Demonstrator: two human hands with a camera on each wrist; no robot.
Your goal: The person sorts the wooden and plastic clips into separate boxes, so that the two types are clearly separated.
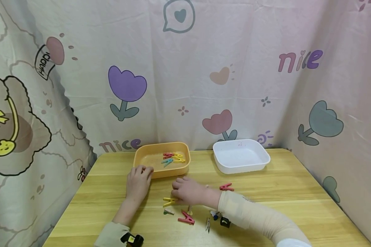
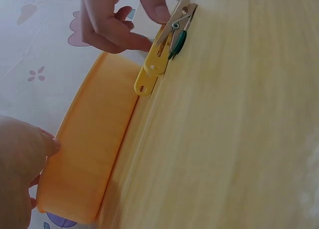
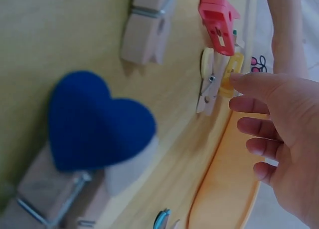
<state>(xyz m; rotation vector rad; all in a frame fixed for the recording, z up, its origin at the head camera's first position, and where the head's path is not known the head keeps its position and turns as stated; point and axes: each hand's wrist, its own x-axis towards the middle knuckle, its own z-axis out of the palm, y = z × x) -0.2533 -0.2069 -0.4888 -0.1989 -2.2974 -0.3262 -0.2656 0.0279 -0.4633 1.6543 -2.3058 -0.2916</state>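
Observation:
My left hand (image 1: pixel 139 183) holds the near left part of an orange plastic basket (image 1: pixel 160 174), its thumb on the outer wall in the left wrist view. Inside the basket lie several clothespins: a red one (image 1: pixel 168 155), a teal one (image 1: pixel 168 162) and yellow ones (image 1: pixel 179 160). My right hand (image 1: pixel 191 192) is low over the table, thumb and fingers apart, its fingertips right by a yellow clothespin (image 1: pixel 169 201). In the right wrist view the thumb overlaps that yellow clothespin (image 3: pixel 231 72). A wooden clothespin with a green piece (image 2: pixel 178 43) overlaps it in the left wrist view.
A white plastic basket (image 1: pixel 241 168) stands at the back right. Loose on the table are red clothespins (image 1: pixel 186 218) (image 1: pixel 226 187), a small wooden clothespin (image 1: pixel 208 225) and a clothespin with a blue heart (image 3: pixel 97 124). A printed curtain (image 1: pixel 185 85) hangs behind the table.

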